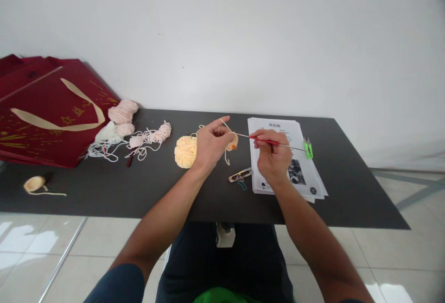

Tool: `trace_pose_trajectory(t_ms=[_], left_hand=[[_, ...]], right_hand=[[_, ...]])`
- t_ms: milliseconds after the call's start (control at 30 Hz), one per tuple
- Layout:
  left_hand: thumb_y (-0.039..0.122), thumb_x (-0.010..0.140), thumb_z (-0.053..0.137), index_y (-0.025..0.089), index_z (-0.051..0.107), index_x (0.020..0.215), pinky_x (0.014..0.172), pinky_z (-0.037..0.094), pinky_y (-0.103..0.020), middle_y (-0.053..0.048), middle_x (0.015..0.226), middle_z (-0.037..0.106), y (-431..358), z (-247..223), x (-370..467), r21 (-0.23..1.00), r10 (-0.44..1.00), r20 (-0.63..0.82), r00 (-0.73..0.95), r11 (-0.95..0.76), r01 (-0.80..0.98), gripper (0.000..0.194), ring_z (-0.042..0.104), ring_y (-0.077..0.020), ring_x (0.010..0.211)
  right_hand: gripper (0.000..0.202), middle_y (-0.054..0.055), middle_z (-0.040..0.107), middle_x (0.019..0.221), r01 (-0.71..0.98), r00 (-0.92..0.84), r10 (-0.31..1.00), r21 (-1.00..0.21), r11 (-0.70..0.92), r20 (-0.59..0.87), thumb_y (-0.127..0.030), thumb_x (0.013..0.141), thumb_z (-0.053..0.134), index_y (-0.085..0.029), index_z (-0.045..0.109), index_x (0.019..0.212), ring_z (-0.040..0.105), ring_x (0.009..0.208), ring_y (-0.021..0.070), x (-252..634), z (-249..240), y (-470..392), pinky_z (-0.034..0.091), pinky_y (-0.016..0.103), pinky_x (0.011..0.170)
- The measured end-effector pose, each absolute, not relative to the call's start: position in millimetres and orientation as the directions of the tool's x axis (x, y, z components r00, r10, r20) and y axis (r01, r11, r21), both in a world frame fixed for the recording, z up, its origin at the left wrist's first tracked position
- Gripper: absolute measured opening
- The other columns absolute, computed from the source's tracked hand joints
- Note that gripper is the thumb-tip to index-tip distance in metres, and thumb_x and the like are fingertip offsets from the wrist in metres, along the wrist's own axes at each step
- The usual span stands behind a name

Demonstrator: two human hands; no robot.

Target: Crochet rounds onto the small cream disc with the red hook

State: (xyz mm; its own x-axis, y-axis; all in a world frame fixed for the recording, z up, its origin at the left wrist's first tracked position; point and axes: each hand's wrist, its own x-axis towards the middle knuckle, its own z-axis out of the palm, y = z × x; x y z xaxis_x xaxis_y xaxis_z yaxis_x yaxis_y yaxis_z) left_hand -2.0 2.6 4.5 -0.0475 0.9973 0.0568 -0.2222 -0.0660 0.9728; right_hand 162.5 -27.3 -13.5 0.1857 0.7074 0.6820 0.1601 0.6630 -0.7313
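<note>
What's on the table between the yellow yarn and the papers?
In the head view, snips and a blue-green clip lie there beside the papers; the left hand holds a peach piece there too.

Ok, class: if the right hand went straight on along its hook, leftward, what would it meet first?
Following the red hook, the right hand would probably first meet the small yarn piece in the left hand; depth is unclear.

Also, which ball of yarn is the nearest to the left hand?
The yellow ball, beside the left hand; the pink balls lie farther left, toward the red bag.
</note>
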Motion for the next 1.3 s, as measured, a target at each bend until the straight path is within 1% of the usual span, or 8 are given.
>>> trace_pose_trajectory(t_ms=[100,200,333,733,833,1033,1167,1300], left_hand=[[0.015,0.071,0.073,0.015,0.073,0.125,0.056,0.042,-0.024,0.004,0.067,0.065,0.9,4.2,-1.8,0.972,0.988,0.153,-0.030,-0.156,-0.178,0.054,0.053,-0.0089,0.056],[0.015,0.072,0.072,0.016,0.074,0.123,0.057,0.043,-0.025,0.003,0.069,0.066,0.8,4.9,-3.3,0.971,0.984,0.179,0.015,-0.174,-0.166,0.051,0.053,-0.0090,0.057],[0.013,0.068,0.073,0.015,0.076,0.117,0.057,0.044,-0.024,0.003,0.070,0.066,2.7,5.5,-5.7,0.966,0.987,0.147,0.065,-0.128,-0.226,0.049,0.054,-0.0091,0.058],[0.007,0.056,0.071,0.016,0.081,0.095,0.052,0.036,-0.024,0.001,0.067,0.065,8.8,10.0,-15.4,0.955,0.975,0.054,0.215,0.012,-0.296,0.041,0.053,-0.0100,0.055],[0.006,0.055,0.072,0.016,0.081,0.088,0.051,0.037,-0.024,0.000,0.066,0.065,10.3,10.2,-17.7,0.950,0.969,0.033,0.245,0.046,-0.309,0.035,0.054,-0.0104,0.054],[0.010,0.060,0.080,0.016,0.078,0.077,0.054,0.043,-0.024,0.000,0.066,0.068,10.0,5.9,-13.8,0.929,0.982,0.032,0.184,0.038,-0.369,0.019,0.057,-0.0101,0.055],[0.018,0.063,0.087,0.017,0.077,0.081,0.059,0.047,-0.025,0.000,0.068,0.069,6.7,-0.4,-4.4,0.910,0.988,0.040,0.147,0.024,-0.414,0.021,0.060,-0.0105,0.058],[0.017,0.066,0.084,0.018,0.079,0.089,0.063,0.049,-0.024,0.001,0.074,0.070,4.3,-4.1,2.2,0.915,0.992,0.046,0.113,0.003,-0.404,0.025,0.060,-0.0098,0.064]], right_hand=[[0.003,0.001,0.076,0.097,0.090,0.254,0.745,-0.782,0.617,0.617,-0.027,0.097,0.067,-0.026,0.065,0.097,0.061,0.065,0.0111,161.1,-11.6,-28.0,0.050,0.030,0.061],[0.006,0.000,0.076,0.094,-0.029,0.286,0.789,-0.819,0.574,0.543,-0.026,0.095,0.069,-0.025,0.063,0.095,0.061,0.064,0.0099,162.6,-12.0,-24.8,0.049,0.028,0.060],[0.010,-0.001,0.076,0.091,-0.125,0.292,0.808,-0.817,0.563,0.511,-0.026,0.092,0.073,-0.024,0.063,0.093,0.061,0.062,0.0094,165.2,-13.6,-20.6,0.048,0.027,0.057],[0.017,-0.001,0.075,0.088,-0.141,0.247,0.842,-0.842,0.520,0.479,-0.037,0.090,0.077,-0.026,0.064,0.090,0.061,0.062,0.0114,165.2,-9.1,-24.9,0.046,0.029,0.056],[0.019,0.000,0.076,0.086,-0.196,0.229,0.861,-0.845,0.498,0.455,-0.038,0.087,0.080,-0.026,0.065,0.089,0.062,0.063,0.0113,166.7,-7.1,-24.2,0.047,0.028,0.055],[0.023,-0.001,0.078,0.086,-0.479,0.169,0.954,-0.825,0.299,0.248,-0.036,0.081,0.087,-0.024,0.067,0.085,0.064,0.064,0.0087,166.7,-11.3,-17.7,0.054,0.022,0.057],[0.021,-0.001,0.079,0.091,-0.516,0.168,0.976,-0.831,0.206,0.137,-0.038,0.084,0.084,-0.025,0.067,0.088,0.069,0.072,0.0091,159.3,-22.0,-14.6,0.064,0.023,0.068],[0.020,-0.001,0.080,0.093,-0.549,0.190,0.980,-0.821,0.158,0.061,-0.036,0.083,0.084,-0.025,0.069,0.089,0.072,0.075,0.0091,149.0,-24.7,-16.7,0.067,0.023,0.075]])
